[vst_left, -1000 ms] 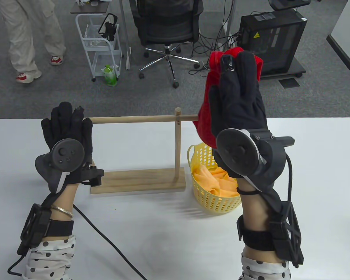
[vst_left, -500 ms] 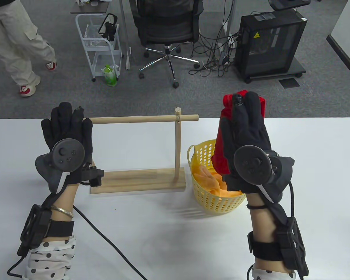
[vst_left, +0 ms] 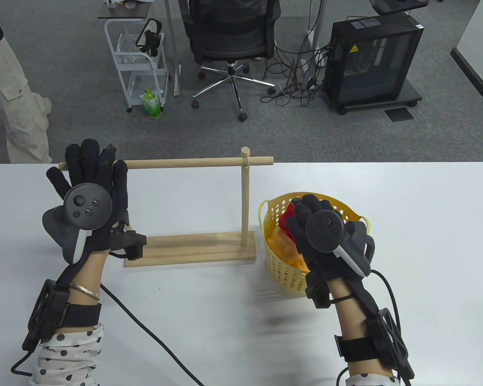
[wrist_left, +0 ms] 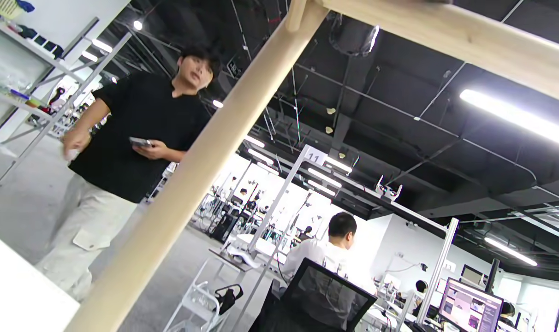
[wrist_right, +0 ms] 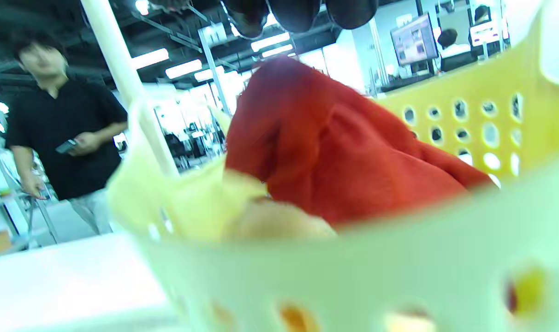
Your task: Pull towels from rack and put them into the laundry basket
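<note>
The white table [vst_left: 426,241] has open room right of the yellow laundry basket [vst_left: 348,208]; the bare wooden rack [vst_left: 193,163] stands just left. The right hand [vst_left: 318,229] lowers the red towel [vst_left: 288,217] onto the orange towel [vst_left: 283,241]; whether it grips cannot be told. Next: lift clear of the rim. The left hand [vst_left: 89,197], fingers spread, steadies the rail.

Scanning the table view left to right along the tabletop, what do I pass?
Black-gloved left hand at the rod's end → wooden towel rack → yellow perforated plastic laundry basket → black-gloved right hand over the basket, on the red towel.
</note>
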Motion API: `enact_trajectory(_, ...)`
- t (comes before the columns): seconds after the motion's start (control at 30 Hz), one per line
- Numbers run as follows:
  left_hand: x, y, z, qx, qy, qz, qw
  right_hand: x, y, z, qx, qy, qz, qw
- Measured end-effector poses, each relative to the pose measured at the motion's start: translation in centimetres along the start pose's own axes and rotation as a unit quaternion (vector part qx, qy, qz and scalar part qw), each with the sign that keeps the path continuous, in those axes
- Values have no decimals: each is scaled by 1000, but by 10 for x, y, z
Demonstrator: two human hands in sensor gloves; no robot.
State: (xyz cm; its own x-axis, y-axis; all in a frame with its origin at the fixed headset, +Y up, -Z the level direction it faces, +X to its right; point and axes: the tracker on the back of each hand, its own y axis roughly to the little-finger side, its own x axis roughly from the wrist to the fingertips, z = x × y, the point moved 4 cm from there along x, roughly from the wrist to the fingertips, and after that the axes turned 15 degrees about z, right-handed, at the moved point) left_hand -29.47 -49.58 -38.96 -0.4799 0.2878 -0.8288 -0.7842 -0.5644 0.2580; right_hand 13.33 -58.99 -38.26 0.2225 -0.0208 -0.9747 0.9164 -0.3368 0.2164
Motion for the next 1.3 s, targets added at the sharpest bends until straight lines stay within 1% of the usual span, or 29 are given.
enact_trajectory(0.1, 3, 1, -2, -11, 16, 2, 1000, 1, 5, 11, -11, -29, 14, 999)
enact_trajectory(0.17, 4, 2, -3, -20, 20, 0, 1000, 1, 8, 16, -7, -32, 17, 999)
enact_trajectory(0.47, 2, 3, -4, -19, 9, -11, 1000, -6, 22, 25, -3, -1, 15, 1000)
enact_trajectory(0.57, 0, 4, -2, -20, 0, -19, 1000, -11, 21, 27, -10, 14, 8, 1000)
enact_trajectory(0.67, -8, 6, 3, -19, -5, -41, 999, -20, 15, 26, -22, 41, -7, 999)
enact_trajectory(0.77, -21, 11, 10, -11, -13, -68, 998, -33, 3, 24, -29, 75, -31, 996)
enact_trajectory(0.83, -32, 17, 13, 0, -17, -88, 996, -43, -6, 23, -27, 87, -49, 995)
enact_trajectory(0.93, -55, 31, 14, 28, -21, -122, 992, -63, -21, 26, -34, 106, -83, 990)
enact_trajectory(1.0, -71, 42, 12, 37, -15, -140, 989, -78, -31, 30, -42, 117, -107, 986)
enact_trajectory(1.13, -108, 70, 1, 51, 9, -176, 983, -108, -46, 47, -40, 119, -149, 981)
enact_trajectory(1.2, -123, 84, -8, 53, 25, -185, 981, -119, -49, 58, -40, 115, -162, 979)
enact_trajectory(1.3, -145, 105, -28, 57, 59, -195, 977, -133, -52, 79, -49, 106, -174, 978)
